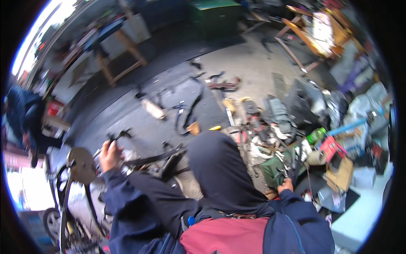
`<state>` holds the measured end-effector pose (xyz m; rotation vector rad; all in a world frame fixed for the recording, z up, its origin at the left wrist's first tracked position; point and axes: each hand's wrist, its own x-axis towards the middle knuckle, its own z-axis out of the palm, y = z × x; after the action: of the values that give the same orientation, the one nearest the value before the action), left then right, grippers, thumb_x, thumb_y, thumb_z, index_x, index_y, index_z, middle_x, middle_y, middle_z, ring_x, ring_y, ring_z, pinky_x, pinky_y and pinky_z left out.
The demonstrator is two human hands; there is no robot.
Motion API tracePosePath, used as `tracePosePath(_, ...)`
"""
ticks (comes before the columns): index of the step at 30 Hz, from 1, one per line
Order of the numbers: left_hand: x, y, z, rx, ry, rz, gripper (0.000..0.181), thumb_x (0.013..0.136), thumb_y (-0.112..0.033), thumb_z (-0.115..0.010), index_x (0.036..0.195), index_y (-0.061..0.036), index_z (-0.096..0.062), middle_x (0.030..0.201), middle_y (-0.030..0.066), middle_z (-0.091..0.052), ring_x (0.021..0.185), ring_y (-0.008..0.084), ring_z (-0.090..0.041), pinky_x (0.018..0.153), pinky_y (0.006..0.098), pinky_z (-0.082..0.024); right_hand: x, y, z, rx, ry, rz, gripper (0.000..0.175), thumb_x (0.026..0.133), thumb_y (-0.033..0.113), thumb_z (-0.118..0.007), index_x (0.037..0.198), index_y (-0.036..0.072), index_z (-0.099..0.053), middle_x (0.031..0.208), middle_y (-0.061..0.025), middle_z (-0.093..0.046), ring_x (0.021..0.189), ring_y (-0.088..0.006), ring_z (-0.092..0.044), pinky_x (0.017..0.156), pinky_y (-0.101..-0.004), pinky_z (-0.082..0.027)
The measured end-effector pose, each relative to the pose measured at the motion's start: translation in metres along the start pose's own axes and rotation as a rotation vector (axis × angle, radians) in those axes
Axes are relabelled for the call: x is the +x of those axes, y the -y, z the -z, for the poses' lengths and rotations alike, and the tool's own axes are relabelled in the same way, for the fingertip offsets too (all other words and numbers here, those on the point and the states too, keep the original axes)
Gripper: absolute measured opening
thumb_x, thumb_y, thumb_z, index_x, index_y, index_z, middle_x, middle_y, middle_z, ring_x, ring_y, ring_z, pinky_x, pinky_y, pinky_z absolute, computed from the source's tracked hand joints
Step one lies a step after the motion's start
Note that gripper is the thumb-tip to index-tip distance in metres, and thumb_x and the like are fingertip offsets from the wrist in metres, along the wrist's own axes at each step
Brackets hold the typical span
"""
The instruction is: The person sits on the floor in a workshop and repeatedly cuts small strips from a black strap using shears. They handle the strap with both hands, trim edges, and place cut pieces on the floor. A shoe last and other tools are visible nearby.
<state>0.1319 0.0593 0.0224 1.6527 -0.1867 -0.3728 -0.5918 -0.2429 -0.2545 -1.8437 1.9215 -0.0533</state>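
My left hand point(110, 155) is raised beyond my left leg, its fingers closed around a dark, blurred thing point(123, 134) that could be a strap or a tool. A round tan disc point(81, 165) on a metal stand is beside that wrist. On the other side, my right hand point(285, 184) grips a dark strap or handle point(279, 178), partly hidden by the fingers. Next to it lies a green bag or box point(268, 171). Between the hands rises my bent knee in black trousers point(219, 168). A black strap point(152, 158) stretches across the floor near my left hand.
A tan bottle-shaped object point(153, 109), straps point(190, 111) and a yellow-handled tool point(215, 128) lie on a dark mat point(127, 104). Bags, a green bottle point(316, 136) and tools crowd the right. A wooden-legged bench point(114, 57) and a folding chair point(304, 38) stand farther off. Another person point(27, 114) is at left.
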Motion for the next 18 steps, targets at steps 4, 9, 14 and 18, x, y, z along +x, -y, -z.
tracePosePath(4, -0.007, -0.006, -0.002, 0.042, -0.014, -0.012, 0.028, 0.095, -0.022, -0.065, 0.113, -0.0010, -0.061, 0.081, 0.0126, -0.069, 0.057, 0.0152, -0.061, 0.052, 0.0279, -0.050, 0.019, -0.014, 0.001, 0.325, 0.130, -0.045, 0.058, 0.067, 0.012, -0.075, 0.119, -0.002, -0.052, 0.101, -0.0159, -0.064, 0.090, -0.0296, -0.063, 0.084, -0.0384, -0.052)
tracePosePath(9, -0.011, -0.006, -0.005, -0.169, 0.019, 0.031, 0.015, 0.094, -0.018, -0.067, 0.102, -0.0054, -0.065, 0.076, 0.0084, -0.070, 0.050, 0.0116, -0.060, 0.047, 0.0250, -0.049, 0.020, 0.025, 0.031, -0.057, -0.046, 0.072, 0.055, 0.070, 0.039, -0.088, 0.077, -0.007, -0.058, 0.068, -0.0185, -0.058, 0.064, -0.0256, -0.048, 0.065, -0.0439, -0.045)
tracePosePath(14, -0.011, -0.006, -0.003, -0.208, 0.078, 0.052, 0.013, 0.095, -0.019, -0.067, 0.099, -0.0073, -0.065, 0.075, 0.0060, -0.069, 0.050, 0.0110, -0.059, 0.048, 0.0229, -0.047, 0.047, 0.097, 0.049, 0.196, -0.087, 0.204, 0.033, 0.084, 0.025, -0.074, 0.089, -0.004, -0.058, 0.077, -0.0166, -0.060, 0.067, -0.0278, -0.055, 0.068, -0.0419, -0.048)
tracePosePath(18, -0.010, -0.006, -0.002, -0.216, 0.075, 0.096, 0.014, 0.093, -0.021, -0.069, 0.096, -0.0071, -0.067, 0.073, 0.0057, -0.069, 0.051, 0.0106, -0.060, 0.047, 0.0226, -0.047, 0.088, 0.204, 0.065, 0.676, -0.004, 0.467, 0.036, 0.087, 0.007, -0.063, 0.121, 0.003, -0.052, 0.098, -0.0067, -0.057, 0.084, -0.0180, -0.056, 0.077, -0.0322, -0.049)
